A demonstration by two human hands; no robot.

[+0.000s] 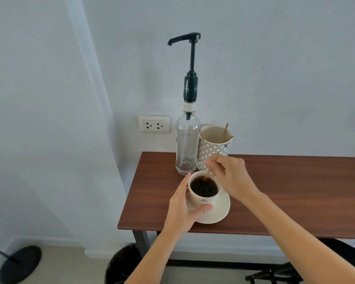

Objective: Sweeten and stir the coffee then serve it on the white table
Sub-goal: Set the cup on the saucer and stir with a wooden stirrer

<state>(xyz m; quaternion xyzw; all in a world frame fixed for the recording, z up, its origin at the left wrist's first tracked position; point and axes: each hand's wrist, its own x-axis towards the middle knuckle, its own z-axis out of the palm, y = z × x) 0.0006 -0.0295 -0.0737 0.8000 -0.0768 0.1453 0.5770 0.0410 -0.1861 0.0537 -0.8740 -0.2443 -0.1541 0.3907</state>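
A dark brown wood-grain table (285, 193) on dark legs stands against a pale, plain wall (275, 68), its left end close to a white corner pillar. A double wall socket (153, 124) sits just above table height, left of the bottle. On the table near its left end, a cream coffee cup (203, 191) full of black coffee rests on a matching saucer (217, 210). The left hand (182, 210) wraps the cup's left side, fingers and thumb clamped on its wall. The right hand (232, 177) hovers over the cup, fingers pinched together on a thin wooden stir stick (209, 172) whose lower end dips into the coffee at the far rim. Just behind the cup stands a clear glass syrup bottle (187, 144) with a tall black pump (190, 58), nearly empty, touching a patterned paper cup (213, 146) holding more wooden sticks. Below, the floor is light; a black round bin (121, 263) sits under the table's left end, and a dark round stand base (19, 263) lies at lower left.
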